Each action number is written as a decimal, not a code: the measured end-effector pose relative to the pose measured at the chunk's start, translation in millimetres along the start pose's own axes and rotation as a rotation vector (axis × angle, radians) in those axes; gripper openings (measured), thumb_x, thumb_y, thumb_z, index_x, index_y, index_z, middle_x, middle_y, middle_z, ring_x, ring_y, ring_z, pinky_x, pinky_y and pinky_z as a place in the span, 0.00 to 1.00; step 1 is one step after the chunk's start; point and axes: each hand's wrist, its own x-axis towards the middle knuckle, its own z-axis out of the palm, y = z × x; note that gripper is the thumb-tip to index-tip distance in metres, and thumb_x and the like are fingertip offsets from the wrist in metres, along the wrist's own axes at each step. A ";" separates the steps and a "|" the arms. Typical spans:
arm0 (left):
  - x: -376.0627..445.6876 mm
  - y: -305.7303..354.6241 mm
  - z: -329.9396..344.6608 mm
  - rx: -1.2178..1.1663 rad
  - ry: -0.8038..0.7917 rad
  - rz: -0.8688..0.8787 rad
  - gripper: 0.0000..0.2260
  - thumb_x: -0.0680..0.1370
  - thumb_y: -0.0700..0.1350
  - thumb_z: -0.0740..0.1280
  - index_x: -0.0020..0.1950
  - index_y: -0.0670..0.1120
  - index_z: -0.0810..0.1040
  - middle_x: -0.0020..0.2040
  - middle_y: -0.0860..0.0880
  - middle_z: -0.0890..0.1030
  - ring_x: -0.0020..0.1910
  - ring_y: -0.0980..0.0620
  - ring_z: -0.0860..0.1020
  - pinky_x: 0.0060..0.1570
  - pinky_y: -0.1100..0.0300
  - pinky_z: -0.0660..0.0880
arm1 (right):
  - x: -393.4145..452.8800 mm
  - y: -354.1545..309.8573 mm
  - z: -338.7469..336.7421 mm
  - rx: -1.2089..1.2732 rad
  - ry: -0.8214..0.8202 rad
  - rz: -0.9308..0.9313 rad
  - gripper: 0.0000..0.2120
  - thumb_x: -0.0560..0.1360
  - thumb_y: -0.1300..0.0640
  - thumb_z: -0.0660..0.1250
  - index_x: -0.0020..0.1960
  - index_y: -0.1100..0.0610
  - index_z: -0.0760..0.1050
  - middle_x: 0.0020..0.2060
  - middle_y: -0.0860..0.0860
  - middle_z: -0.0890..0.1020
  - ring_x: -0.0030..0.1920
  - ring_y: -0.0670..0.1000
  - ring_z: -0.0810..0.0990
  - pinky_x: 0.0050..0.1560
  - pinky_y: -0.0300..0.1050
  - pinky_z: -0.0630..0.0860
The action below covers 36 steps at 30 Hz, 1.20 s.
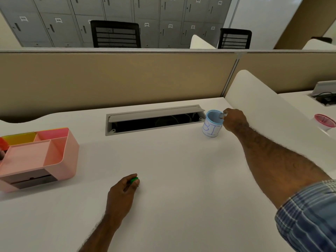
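Note:
A light blue cup with a white label and blue handwriting stands on the white desk at the back right. My right hand reaches over its rim and pinches a small grey object just above the cup's opening. Near the desk's front middle, my left hand rests on the surface with its fingers curled round a small green object, mostly hidden by the fingers.
A pink desk organiser with several compartments sits at the left. An open cable hatch lies in the desk behind the middle. A beige partition closes the back; a white divider rises at the right, with a pink-rimmed cup beyond.

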 end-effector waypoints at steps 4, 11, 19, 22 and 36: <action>0.5 -1.4 0.0 -0.003 -0.003 -0.007 0.09 0.76 0.49 0.70 0.56 0.56 0.82 0.50 0.54 0.85 0.53 0.57 0.81 0.54 0.60 0.73 | -0.1 -3.2 0.0 -0.051 -0.003 -0.006 0.15 0.75 0.63 0.64 0.61 0.64 0.75 0.57 0.64 0.79 0.60 0.64 0.76 0.58 0.54 0.75; 0.9 -1.5 1.6 -0.036 0.006 -0.014 0.09 0.75 0.49 0.71 0.55 0.56 0.82 0.50 0.56 0.85 0.53 0.58 0.81 0.53 0.61 0.73 | -6.3 -14.4 -5.4 0.270 0.184 0.174 0.20 0.74 0.63 0.66 0.66 0.64 0.72 0.60 0.65 0.77 0.62 0.65 0.75 0.59 0.54 0.73; -0.8 7.0 2.2 -0.178 0.004 -0.041 0.13 0.75 0.47 0.71 0.59 0.53 0.82 0.52 0.53 0.85 0.53 0.59 0.81 0.49 0.65 0.72 | -45.0 -50.2 -0.1 1.860 -0.095 0.671 0.06 0.78 0.58 0.64 0.47 0.59 0.77 0.36 0.53 0.79 0.33 0.45 0.75 0.30 0.34 0.70; -3.9 13.6 0.0 -0.244 -0.025 -0.040 0.11 0.75 0.47 0.71 0.56 0.57 0.82 0.51 0.53 0.86 0.49 0.65 0.82 0.48 0.68 0.71 | -73.0 -69.6 9.7 2.020 -0.286 0.588 0.07 0.78 0.56 0.62 0.47 0.58 0.78 0.36 0.51 0.84 0.35 0.46 0.78 0.32 0.35 0.71; -21.0 45.0 -13.3 -0.584 -0.062 -0.115 0.21 0.68 0.53 0.71 0.60 0.52 0.80 0.54 0.52 0.86 0.57 0.50 0.80 0.62 0.52 0.70 | -251.2 -159.4 51.0 1.496 -0.643 0.262 0.05 0.76 0.57 0.67 0.50 0.56 0.79 0.46 0.52 0.85 0.39 0.48 0.80 0.39 0.40 0.74</action>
